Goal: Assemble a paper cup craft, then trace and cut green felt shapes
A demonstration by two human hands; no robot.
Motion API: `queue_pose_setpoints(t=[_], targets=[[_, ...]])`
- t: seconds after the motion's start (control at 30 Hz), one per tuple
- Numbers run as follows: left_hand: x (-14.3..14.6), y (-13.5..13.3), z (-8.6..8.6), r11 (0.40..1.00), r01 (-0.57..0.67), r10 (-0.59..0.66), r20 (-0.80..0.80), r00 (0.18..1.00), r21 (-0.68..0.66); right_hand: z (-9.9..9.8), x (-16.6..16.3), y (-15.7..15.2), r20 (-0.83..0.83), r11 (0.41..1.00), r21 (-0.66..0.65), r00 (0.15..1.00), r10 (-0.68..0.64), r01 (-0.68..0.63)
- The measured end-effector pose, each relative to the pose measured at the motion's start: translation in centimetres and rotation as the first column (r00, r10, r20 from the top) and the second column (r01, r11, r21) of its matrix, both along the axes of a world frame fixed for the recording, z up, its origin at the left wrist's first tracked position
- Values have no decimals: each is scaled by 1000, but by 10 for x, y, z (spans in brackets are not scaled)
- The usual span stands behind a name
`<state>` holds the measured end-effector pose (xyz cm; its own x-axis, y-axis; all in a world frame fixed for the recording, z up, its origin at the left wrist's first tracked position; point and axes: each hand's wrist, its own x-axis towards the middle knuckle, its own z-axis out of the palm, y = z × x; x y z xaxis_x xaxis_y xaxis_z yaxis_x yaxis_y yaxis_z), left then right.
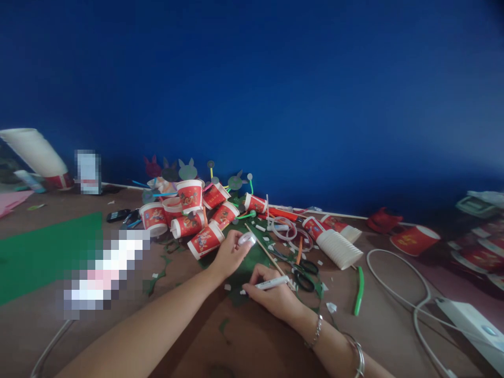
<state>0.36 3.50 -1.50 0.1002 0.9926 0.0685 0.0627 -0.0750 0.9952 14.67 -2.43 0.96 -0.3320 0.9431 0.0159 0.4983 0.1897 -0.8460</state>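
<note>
Two bare hands over the middle of the worktop [208, 346], both loaded. In the left hand [231, 255]: small white roll [247, 240], ring-shaped, possibly tape; clamped between thumb and fingers, just beside the nearest cup of the heap. In the right hand [270, 294]: white marker [272, 283], clamped in the fingers, slanted, lower end towards the left; contact of that end with anything beneath: cannot tell. At the right wrist, silver bracelet [317, 332].

Beyond the left hand, towards the back edge: heap of red-and-white paper cups [189, 195], some upright, some tipped over. Above and behind the heap: animal-head cutouts [188, 169], reddish and grey-green.

Near the right hand: thin wooden stick [265, 251], lying slantwise; scissors [299, 270] with black handles, among green and white scraps. Farther back, coiled clear tubing [295, 231].

Right half of worktop: nested cup stack [340, 249] on its side; bright green strip [359, 291]; looped white cable [409, 261]; red cup [415, 240] near the back edge; white box [472, 331] farther right. Left side: green sheet [51, 252], flat; towards the back left corner, tall leaning cup stack [39, 152]. Past the back edge, blue wall [252, 94].
</note>
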Motion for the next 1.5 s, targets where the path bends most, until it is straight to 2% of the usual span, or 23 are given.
queue_pose_setpoints(t=[0.53,0.63,0.73,0.87,1.07,1.37,1.5], targets=[[-1,1,-4,1000,-1,1,-9,1000,4,-4,2,1,-18,999,34,1000,17,-16],[-1,1,-4,1000,-2,2,-15,1000,13,-5,3,2,-103,997,-78,994,23,-31],[-1,1,-3,1000,-15,15,-23,1000,19,-6,7,4,-261,975,-222,965,-39,-21],[0,1,-1,1000,-22,22,-27,999,19,-8,11,8,-345,975,-209,927,-144,74],[-1,0,-1,1000,-5,6,-26,1000,17,-8,10,10,-210,990,-72,969,-130,118],[-1,1,-2,1000,2,-2,-24,1000,25,-14,9,8,-85,995,-58,992,-91,87],[-1,1,-3,1000,4,-3,-24,1000,21,-15,8,9,-20,997,-11,997,-75,75]])
